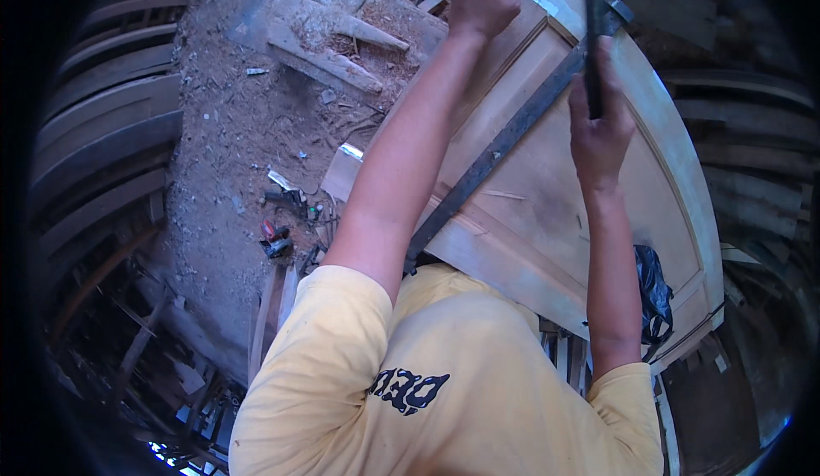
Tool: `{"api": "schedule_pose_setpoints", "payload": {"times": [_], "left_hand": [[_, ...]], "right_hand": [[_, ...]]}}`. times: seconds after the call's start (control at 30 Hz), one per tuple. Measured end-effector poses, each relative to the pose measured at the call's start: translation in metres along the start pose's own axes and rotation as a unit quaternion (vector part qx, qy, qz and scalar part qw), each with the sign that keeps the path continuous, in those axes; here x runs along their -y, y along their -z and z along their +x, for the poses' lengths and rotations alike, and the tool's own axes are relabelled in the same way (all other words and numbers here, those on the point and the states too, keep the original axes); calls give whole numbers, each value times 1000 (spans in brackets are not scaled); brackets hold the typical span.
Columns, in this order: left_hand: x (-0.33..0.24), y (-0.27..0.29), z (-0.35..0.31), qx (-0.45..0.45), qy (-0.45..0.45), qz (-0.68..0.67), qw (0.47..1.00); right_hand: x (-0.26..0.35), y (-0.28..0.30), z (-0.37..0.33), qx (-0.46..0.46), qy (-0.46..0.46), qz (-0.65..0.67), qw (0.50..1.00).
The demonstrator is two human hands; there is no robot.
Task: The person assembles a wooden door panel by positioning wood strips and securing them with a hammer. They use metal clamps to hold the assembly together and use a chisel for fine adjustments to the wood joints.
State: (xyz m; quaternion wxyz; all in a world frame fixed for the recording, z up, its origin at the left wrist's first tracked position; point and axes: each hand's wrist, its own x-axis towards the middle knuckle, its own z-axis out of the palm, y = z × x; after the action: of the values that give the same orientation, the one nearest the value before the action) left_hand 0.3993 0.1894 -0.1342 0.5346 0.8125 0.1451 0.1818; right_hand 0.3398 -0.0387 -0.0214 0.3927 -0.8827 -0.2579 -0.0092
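Note:
A wooden door-like panel (547,147) with raised mouldings lies in front of me. Across it runs a long dark metal bar clamp (491,156), from near my waist to the panel's far end. My left hand (484,2) is closed in a fist over the panel's far left edge; what its fingers hold is not clear. Above the panel's right half, my right hand (603,130) is wrapped round a dark stick-like tool (594,45). This tool stands nearly upright in view, is blurred, and its far end passes beyond the top edge.
A black plastic bag (654,297) rests at the panel's right edge. Sawdust-covered wood blocks (342,28) are at the far left. A red and dark tool (275,239) lies on the dirt floor (218,151). Stacked boards (115,117) line the left side.

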Motion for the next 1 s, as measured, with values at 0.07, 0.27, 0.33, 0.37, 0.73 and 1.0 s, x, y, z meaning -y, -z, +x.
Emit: {"api": "schedule_pose_setpoints", "payload": {"times": [0.07,0.27,0.33,0.37,0.73,1.0], "left_hand": [[12,-6,2,-93,-36,54,994],[14,-6,1,-157,-37,58,985],[8,-9,2,-156,-39,48,986],[4,-10,1,-157,-42,39,986],[3,-10,-3,-184,-43,90,978],[9,0,1,-76,-33,47,995]], "right_hand": [[-5,-3,3,47,-76,-10,996],[-5,-4,10,-57,29,-10,998],[-13,-11,5,-83,113,-12,990],[-18,-9,3,-83,112,-15,990],[-6,-4,-4,58,-75,-32,995],[21,4,-1,-13,-74,-2,997]]}}
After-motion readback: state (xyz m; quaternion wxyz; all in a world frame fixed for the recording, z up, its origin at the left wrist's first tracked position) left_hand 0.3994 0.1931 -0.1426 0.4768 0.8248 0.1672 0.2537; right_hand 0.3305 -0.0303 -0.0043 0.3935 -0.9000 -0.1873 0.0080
